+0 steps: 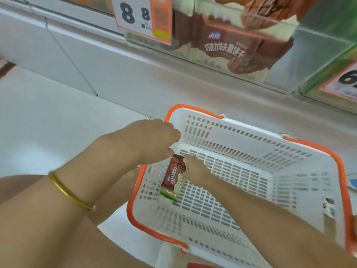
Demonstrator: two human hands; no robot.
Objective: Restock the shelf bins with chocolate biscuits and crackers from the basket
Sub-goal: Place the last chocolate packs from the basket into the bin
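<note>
Fingers (pixel 172 135) of the left hand (pixel 150 140) curl down and pinch the top end of a chocolate biscuit packet (pixel 173 174), which leans against the left wall of the white basket (pixel 251 136). The right hand (pixel 196 170) reaches inside, its fingers (pixel 186 157) against the packet's right edge; whether they grip it I cannot tell. A green-edged wrapper (pixel 168 195) lies under the packet. The basket sits on the floor (pixel 58 122) below a shelf bin (pixel 231 49). A gold bangle (pixel 69 192) circles the left forearm.

Pale glossy floor (pixel 38 122) runs up to a white base panel (pixel 34 51) with a dark slanting seam; an orange-and-white price card (pixel 143 18) hangs above its top edge
</note>
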